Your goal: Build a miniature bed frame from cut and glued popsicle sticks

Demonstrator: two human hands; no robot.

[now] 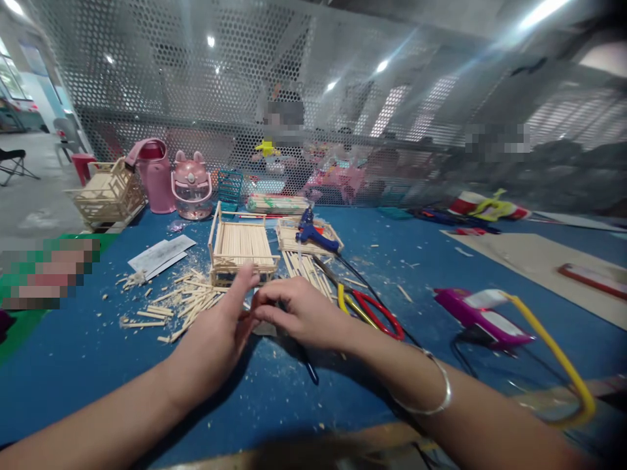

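Both hands meet at the middle of the blue table, just in front of a small wooden-stick bed frame (243, 241). My left hand (215, 326) has its thumb raised apart from the other fingers, partly hidden, with nothing visible in it. Against its fingertips, my right hand (306, 313) is closed in a pinch; whatever it pinches is too small or hidden to name. Loose cut sticks (189, 303) and crumbs lie left of the hands. Beyond my right hand are scissors (375, 313) with red and yellow handles, and a blue glue gun (316, 236) resting on a stick panel.
A larger stick model (105, 192), a pink flask (154, 176) and a clear bottle (192, 189) stand at the back left. Paper slips (164, 254) lie nearby. At right are a purple device (482, 320) with a yellow tube (553, 352) and cardboard (539, 264). Perforated mesh (171, 85) rises behind.
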